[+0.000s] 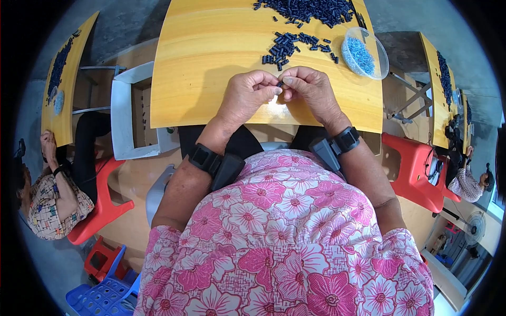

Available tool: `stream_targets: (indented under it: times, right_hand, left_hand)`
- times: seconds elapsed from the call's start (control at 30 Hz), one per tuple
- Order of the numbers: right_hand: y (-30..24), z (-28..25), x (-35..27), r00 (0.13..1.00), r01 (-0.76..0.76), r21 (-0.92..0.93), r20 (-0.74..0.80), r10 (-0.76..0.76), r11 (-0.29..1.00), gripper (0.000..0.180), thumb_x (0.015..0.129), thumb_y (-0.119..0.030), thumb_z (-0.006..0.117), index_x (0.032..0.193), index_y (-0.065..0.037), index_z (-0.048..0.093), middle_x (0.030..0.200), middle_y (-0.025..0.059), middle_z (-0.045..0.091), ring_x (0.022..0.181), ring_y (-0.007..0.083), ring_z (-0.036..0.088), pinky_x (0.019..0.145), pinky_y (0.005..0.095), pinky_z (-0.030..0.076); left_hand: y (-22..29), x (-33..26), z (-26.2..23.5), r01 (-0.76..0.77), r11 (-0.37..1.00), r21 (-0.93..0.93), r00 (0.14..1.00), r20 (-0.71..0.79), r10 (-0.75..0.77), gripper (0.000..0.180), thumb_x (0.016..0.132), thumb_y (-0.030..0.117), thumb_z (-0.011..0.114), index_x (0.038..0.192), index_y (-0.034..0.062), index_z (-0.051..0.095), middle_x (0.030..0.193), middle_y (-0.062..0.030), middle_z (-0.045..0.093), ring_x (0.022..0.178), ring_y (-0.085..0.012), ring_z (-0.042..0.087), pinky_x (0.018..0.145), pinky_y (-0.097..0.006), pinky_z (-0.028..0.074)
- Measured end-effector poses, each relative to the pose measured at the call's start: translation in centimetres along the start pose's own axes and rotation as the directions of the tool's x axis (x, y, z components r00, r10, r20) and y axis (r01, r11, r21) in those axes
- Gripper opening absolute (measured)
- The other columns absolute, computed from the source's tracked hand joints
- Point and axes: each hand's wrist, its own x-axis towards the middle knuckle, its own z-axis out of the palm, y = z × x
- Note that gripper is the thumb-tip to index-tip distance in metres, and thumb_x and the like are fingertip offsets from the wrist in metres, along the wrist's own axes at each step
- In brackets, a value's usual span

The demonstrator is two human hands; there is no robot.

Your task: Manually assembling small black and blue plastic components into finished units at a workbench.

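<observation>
A small dark piece [280, 84] is between the two hands, to the left of the clear bowl [383, 55] and nearer to the person than this bowl. The fingers cover most of the piece, so I cannot tell to which side its ends point, or how its long axis runs. The left hand [243, 96], farther from the bowl, has its thumb and index finger clamped on the piece. The right hand [316, 94] is closer to the bowl; its fingers are pressed together at the same piece, but whether they grip it or some smaller thing is hidden.

Left of the bowl lies a loose group of dark cylinders [283, 47], short and straight, a little shiny. Their long axes go in many directions, and some lie side by side. Farther from the person than the bowl, also to its left, a large heap [311, 9] of similar forms is crowded without order. The bowl is round, of transparent material, and holds many tiny, glassy blue bits [360, 55]. It stands on the yellow surface [184, 58], which shows fine wood grain.
</observation>
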Motion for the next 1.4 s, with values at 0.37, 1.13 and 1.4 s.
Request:
stream_targets:
  times: [0.37, 1.13, 1.4]
  right_hand:
    - [1.4, 0.5, 0.0, 0.998, 0.015, 0.088, -0.058, -0.009, 0.996, 0.015, 0.095, -0.007, 0.058, 0.098, 0.006, 0.066, 0.079, 0.0069, 0.067, 0.067, 0.0114, 0.063, 0.066, 0.0246, 0.054]
    - [2.0, 0.6, -1.0, 0.996, -0.065, 0.262, -0.039, 0.078, 0.963, 0.029, 0.102, -0.023, 0.051, 0.105, 0.004, 0.062, 0.082, 0.0077, 0.063, 0.067, 0.0147, 0.063, 0.066, 0.027, 0.055]
    - [0.5, 0.6, -0.5, 0.971, -0.239, 0.099, 0.044, 0.236, 0.966, 0.042, 0.102, -0.038, 0.05, 0.094, 0.003, 0.06, 0.077, 0.009, 0.061, 0.059, 0.0146, 0.061, 0.056, 0.0263, 0.053]
  left_hand:
    - [0.0, -0.3, 0.2, -0.018, 0.999, 0.05, 0.999, -0.026, 0.019, 0.009, 0.086, 0.003, 0.068, 0.093, -0.0023, 0.068, 0.08, -0.0027, 0.068, 0.072, -0.007, 0.062, 0.067, -0.022, 0.052]
    - [-0.6, -0.5, 0.0, -0.003, 0.996, -0.086, 1.0, 0.005, 0.004, 0.011, 0.089, 0.003, 0.068, 0.099, -0.0016, 0.067, 0.086, -0.0036, 0.068, 0.076, -0.0076, 0.063, 0.068, -0.021, 0.054]
    - [-0.3, -0.8, 0.4, -0.052, 0.998, -0.019, 0.996, -0.073, 0.051, 0.011, 0.085, 0.006, 0.071, 0.091, -0.0019, 0.068, 0.082, -0.0048, 0.067, 0.073, -0.0094, 0.064, 0.069, -0.024, 0.053]
